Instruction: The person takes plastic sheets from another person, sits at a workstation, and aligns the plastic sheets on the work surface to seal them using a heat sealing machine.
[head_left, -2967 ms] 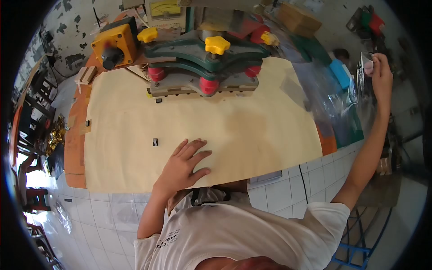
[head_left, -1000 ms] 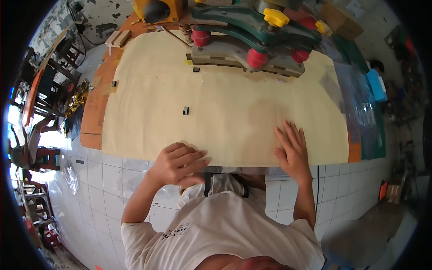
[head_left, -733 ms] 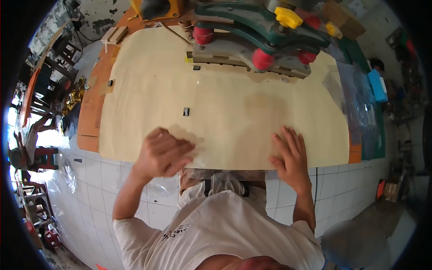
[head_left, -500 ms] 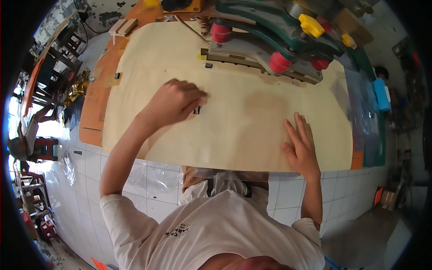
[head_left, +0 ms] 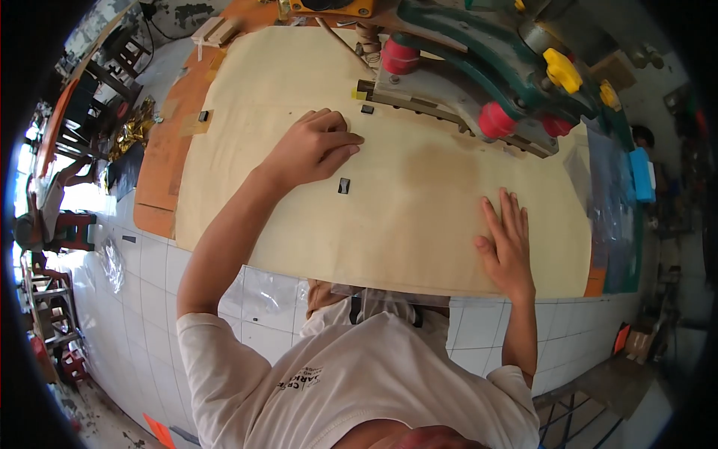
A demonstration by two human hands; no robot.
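Sheeting [head_left: 396,224], cream-coloured and broad, lies flat over the counter [head_left: 161,187], its near edge by the person's lap [head_left: 393,307]. It looks thin, so probably light, bendable and easy to crease; 2 hands set well apart along that edge would be the sensible hold. Towards its right-hand end, the right hand [head_left: 507,251] rests palm down, fingers spread, gripping nothing. Farther in lies a small black piece [head_left: 344,185], likely light and rigid, best pinched by its sides. Beyond it and to the left, the left hand [head_left: 310,147] is half curled, thumb close to the index fingertip; whether anything thin sits between them, I cannot tell. Another black piece [head_left: 367,109] lies past that hand, near the machine [head_left: 493,49] with red knobs [head_left: 400,57], whose underside hangs over the sheeting's far part.
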